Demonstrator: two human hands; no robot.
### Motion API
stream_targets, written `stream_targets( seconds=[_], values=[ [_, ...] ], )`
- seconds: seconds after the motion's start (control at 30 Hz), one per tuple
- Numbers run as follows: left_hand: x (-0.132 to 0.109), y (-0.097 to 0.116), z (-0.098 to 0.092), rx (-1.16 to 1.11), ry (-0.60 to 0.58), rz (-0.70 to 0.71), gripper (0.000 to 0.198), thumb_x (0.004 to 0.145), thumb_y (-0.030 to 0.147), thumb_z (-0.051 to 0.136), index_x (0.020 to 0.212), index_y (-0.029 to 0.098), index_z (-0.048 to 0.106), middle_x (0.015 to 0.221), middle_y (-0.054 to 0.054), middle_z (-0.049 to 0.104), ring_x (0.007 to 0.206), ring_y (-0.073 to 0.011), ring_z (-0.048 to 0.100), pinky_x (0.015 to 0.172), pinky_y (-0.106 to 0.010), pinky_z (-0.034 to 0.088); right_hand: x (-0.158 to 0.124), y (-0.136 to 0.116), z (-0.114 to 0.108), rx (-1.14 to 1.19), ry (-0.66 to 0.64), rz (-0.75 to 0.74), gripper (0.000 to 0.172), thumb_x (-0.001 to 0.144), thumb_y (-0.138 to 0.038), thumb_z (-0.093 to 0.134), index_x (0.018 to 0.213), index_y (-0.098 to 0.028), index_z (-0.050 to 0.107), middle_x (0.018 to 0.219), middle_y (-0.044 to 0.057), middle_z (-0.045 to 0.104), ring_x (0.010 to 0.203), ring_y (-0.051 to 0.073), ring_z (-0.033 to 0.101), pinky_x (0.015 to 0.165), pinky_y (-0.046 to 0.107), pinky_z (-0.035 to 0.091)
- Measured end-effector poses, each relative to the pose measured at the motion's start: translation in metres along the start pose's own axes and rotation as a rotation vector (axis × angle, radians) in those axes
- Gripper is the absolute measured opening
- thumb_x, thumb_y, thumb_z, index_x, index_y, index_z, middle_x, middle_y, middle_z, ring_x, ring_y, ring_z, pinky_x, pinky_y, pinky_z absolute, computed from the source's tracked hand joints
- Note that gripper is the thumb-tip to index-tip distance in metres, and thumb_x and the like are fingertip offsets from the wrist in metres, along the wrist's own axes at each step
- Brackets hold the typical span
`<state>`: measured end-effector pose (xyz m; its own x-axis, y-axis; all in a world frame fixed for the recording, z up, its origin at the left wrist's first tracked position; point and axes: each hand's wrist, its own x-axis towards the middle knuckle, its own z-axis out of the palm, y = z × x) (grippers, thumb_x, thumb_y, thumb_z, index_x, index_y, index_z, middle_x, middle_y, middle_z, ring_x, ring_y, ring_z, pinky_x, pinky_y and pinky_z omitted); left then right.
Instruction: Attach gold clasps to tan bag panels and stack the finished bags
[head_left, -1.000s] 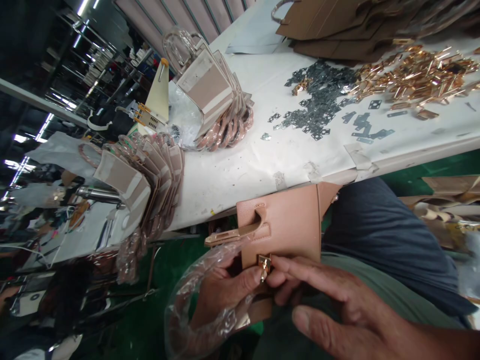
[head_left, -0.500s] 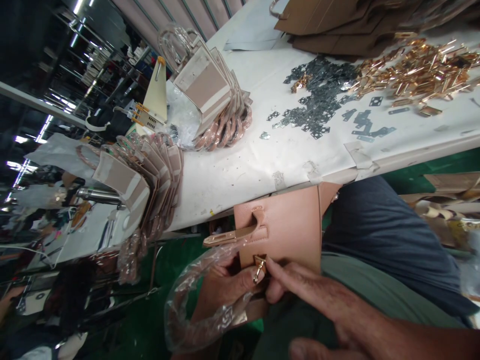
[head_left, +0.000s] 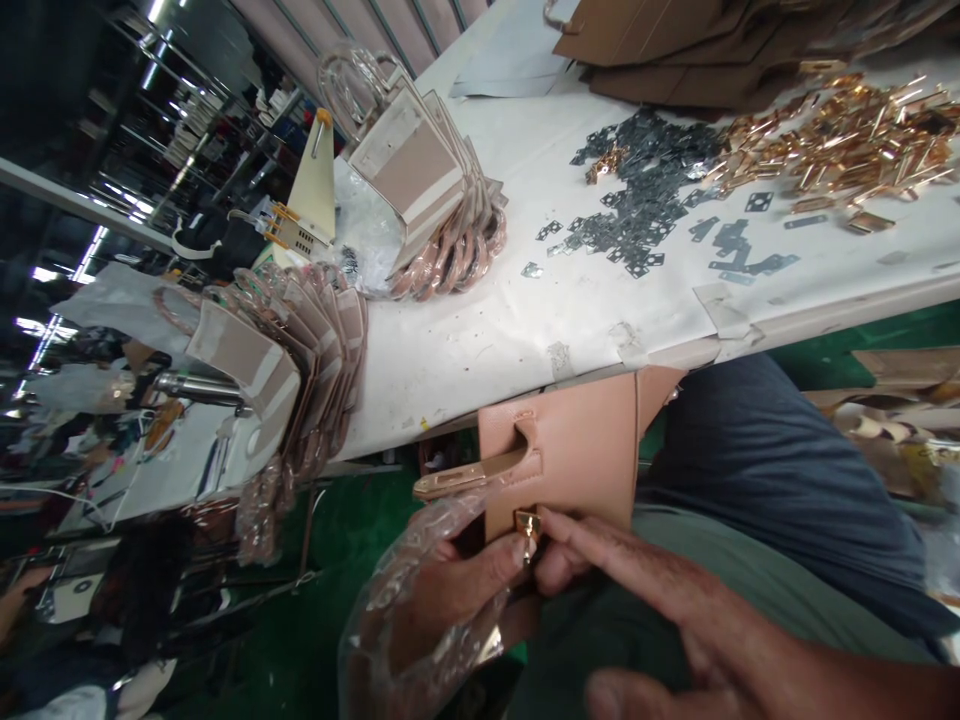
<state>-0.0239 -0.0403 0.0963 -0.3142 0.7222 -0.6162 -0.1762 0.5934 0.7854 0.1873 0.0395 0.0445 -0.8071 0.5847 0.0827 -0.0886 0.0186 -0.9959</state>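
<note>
A pink leather handbag [head_left: 577,450] rests on my lap below the table edge, its handle wrapped in clear plastic [head_left: 405,620]. A gold strap tip [head_left: 457,477] sticks out to the left of its flap. My left hand [head_left: 450,600] grips the bag's lower edge from beneath, thumb pressed beside a small gold clasp [head_left: 526,524]. My right hand [head_left: 675,620] pinches that clasp between forefinger and thumb.
The white table [head_left: 487,350] carries two fanned stacks of finished pink bags [head_left: 442,200] [head_left: 292,350], a heap of dark metal plates [head_left: 637,200], a heap of gold fittings [head_left: 840,140] and flat brown leather pieces [head_left: 675,50]. Green floor lies below.
The clasp has been turned from tilted back to upright between my fingers. Both hands and the bag stayed nearly in place.
</note>
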Motion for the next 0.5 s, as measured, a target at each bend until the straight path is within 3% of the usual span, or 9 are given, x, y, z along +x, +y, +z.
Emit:
stream_targets(
  seconds=[0.2, 0.37, 0.5],
  values=[
    [0.000, 0.006, 0.016, 0.055, 0.070, -0.013, 0.024, 0.072, 0.021, 0.091, 0.092, 0.017, 0.079, 0.078, -0.005, 0.072, 0.071, -0.0179, 0.065, 0.058, -0.022, 0.050, 0.023, 0.001, 0.000, 0.217, 0.009, 0.103, 0.025, 0.100, -0.041, 0.068, 0.116, -0.024, 0.078, 0.107, 0.007, 0.076, 0.100, 0.022, 0.072, 0.091, 0.028, 0.061],
    [0.002, 0.010, 0.020, 0.055, 0.039, 0.016, 0.027, 0.076, 0.029, 0.089, 0.099, 0.019, 0.079, 0.082, -0.005, 0.072, 0.072, -0.0179, 0.064, 0.057, -0.022, 0.050, 0.032, 0.021, 0.010, 0.410, 0.085, 0.233, 0.023, 0.094, -0.043, 0.077, 0.097, -0.021, 0.081, 0.095, 0.004, 0.077, 0.087, 0.020, 0.072, 0.080, 0.025, 0.060],
    [0.006, 0.000, 0.014, 0.039, 0.014, 0.050, 0.032, 0.069, 0.038, 0.093, 0.086, 0.016, 0.077, 0.071, -0.004, 0.066, 0.069, -0.0196, 0.062, 0.060, -0.028, 0.051, 0.036, 0.027, 0.013, 0.467, 0.100, 0.269, 0.022, 0.092, -0.042, 0.078, 0.092, -0.020, 0.083, 0.089, 0.004, 0.078, 0.081, 0.019, 0.071, 0.075, 0.025, 0.059]
  ],
)
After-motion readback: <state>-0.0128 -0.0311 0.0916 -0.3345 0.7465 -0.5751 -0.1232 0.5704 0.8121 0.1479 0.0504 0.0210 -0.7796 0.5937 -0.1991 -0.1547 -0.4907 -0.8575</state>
